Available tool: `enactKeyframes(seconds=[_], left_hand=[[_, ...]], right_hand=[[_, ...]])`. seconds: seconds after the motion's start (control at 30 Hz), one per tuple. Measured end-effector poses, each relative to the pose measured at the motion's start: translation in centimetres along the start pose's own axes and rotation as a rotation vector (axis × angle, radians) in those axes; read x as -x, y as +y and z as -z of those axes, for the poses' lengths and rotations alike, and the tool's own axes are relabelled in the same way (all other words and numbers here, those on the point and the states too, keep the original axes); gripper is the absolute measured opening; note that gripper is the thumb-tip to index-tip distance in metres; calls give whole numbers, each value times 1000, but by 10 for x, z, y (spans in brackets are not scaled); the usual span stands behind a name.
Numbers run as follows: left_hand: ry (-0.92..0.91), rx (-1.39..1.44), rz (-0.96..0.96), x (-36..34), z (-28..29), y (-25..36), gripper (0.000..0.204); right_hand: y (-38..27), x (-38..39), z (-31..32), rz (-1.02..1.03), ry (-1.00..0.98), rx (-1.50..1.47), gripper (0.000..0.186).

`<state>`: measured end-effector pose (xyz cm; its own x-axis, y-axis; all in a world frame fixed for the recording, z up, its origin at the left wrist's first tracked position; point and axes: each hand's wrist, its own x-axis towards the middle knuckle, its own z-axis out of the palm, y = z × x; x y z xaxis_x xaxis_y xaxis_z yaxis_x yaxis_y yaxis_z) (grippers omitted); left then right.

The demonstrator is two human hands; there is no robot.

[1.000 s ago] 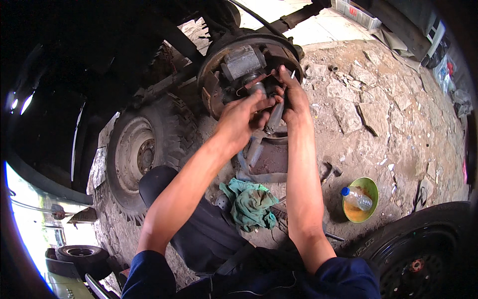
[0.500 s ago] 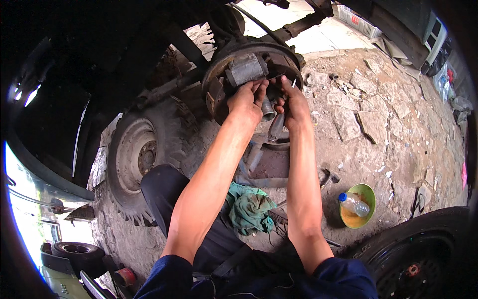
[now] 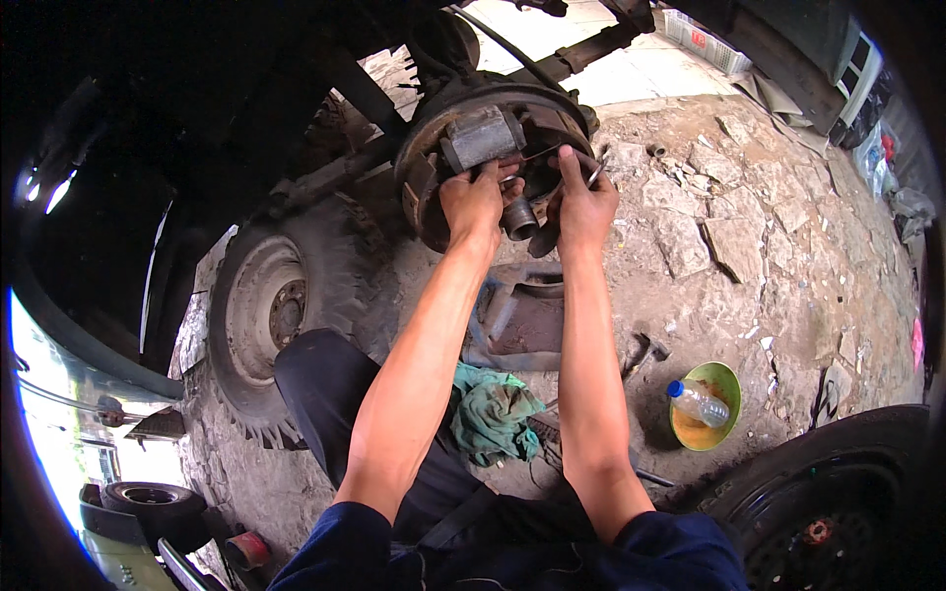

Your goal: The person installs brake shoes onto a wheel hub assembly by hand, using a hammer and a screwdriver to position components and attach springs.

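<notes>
A rusty round brake backing plate (image 3: 426, 138) sits at the end of the axle in front of me. On it is a grey block-like cylinder (image 3: 478, 140). My left hand (image 3: 473, 207) is just under that cylinder, fingers curled against the brake parts; what they grip is hidden. Beside it the axle's hollow metal end (image 3: 519, 219) points toward me. My right hand (image 3: 585, 205) is closed round a slim metal tool (image 3: 595, 175) at the plate's right side, and its kind is unclear. Between the hands runs a thin wire-like piece (image 3: 540, 154).
A large tyre (image 3: 286, 315) stands at left, and another wheel (image 3: 838, 502) lies at lower right. A green rag (image 3: 495, 419) is near my knee. Right of my arm are a hammer (image 3: 645, 353) and a green bowl (image 3: 729, 384) holding a plastic bottle (image 3: 700, 404). Broken stone paving (image 3: 734, 246) spreads right.
My left hand has shifted slightly left and down, opening more space between the hands. My right hand has turned and moved a little, with the tool still in it.
</notes>
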<state>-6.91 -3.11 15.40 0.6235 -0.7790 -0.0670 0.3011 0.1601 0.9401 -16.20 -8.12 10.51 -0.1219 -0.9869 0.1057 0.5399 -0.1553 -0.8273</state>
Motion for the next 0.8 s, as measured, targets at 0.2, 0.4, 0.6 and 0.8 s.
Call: enactKeyframes(seconds=[0.2,0.4,0.6,0.8], left_hand=[[0,-35,-2,0,4,-1,20],[2,-7,-19,0,2,1,19],[57,108,24,-4,0,-4,16],[55,104,-42,-32,6,-29,20]], right_hand=[[-25,-1,-12,-73,15,271,27],[-23,-3,-18,38,63,457,27],[-18,7,-29,345,94,650,26],[-7,11,-42,376,167,622,21]])
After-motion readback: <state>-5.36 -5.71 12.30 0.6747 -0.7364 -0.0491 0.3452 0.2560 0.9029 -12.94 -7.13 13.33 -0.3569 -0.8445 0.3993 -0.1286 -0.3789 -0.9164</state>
